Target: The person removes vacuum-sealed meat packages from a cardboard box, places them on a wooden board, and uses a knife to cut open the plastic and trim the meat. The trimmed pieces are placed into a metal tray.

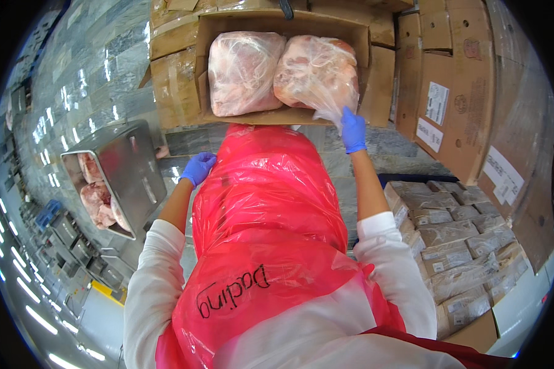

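Note:
Two large slabs of raw meat in clear plastic bags lie side by side in an open cardboard box (208,43) in front of me. My right hand (354,131), in a blue glove, is closed on the gathered plastic at the near right corner of the right bag of meat (317,71). The left bag of meat (245,74) lies untouched by either hand. My left hand (198,168), also gloved in blue, hangs beside my red plastic apron (264,190) below the box's near left corner. Its fingers are loosely curled, with nothing visible in them.
At left, a tilted metal bin (129,175) holds raw meat pieces. Tall cardboard boxes (455,92) stand at right, above a stack of wrapped packages (452,237). More cartons (175,80) flank the open box. A grey tiled floor (126,80) extends at left.

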The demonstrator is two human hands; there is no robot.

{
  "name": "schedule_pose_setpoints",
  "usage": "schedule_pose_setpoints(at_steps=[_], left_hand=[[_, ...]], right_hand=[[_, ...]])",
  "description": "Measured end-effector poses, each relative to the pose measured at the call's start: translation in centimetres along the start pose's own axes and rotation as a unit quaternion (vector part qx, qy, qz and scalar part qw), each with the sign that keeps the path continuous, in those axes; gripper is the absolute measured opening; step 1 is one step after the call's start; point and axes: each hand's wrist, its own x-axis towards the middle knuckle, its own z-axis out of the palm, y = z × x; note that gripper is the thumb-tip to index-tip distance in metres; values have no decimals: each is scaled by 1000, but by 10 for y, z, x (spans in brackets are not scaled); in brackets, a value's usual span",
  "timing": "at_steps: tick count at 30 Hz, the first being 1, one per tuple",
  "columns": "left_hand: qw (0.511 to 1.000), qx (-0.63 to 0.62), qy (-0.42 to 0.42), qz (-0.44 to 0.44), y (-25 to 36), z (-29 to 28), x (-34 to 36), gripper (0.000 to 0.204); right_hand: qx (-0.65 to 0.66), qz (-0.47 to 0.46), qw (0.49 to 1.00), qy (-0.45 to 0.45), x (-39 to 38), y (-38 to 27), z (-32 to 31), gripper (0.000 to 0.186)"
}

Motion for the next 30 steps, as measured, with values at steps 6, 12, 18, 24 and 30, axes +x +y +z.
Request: schedule_pose_setpoints(at_steps=[6, 12, 18, 24, 30], left_hand=[[984, 66, -15, 166, 134, 43, 34, 33], [904, 15, -13, 427, 276, 130, 51, 43], [869, 141, -171, 442, 311, 213, 93, 37], [870, 203, -90, 440, 302, 196, 112, 37], [920, 197, -79, 329, 464, 42, 105, 42]], right_hand=[[243, 121, 962, 40, 83, -154, -58, 26], [556, 312, 768, 65, 101, -144, -92, 43], [528, 340, 775, 73, 96, -167, -80, 43], [490, 271, 829, 2, 150, -172, -96, 42], [550, 310, 771, 83, 284, -66, -137, 33]])
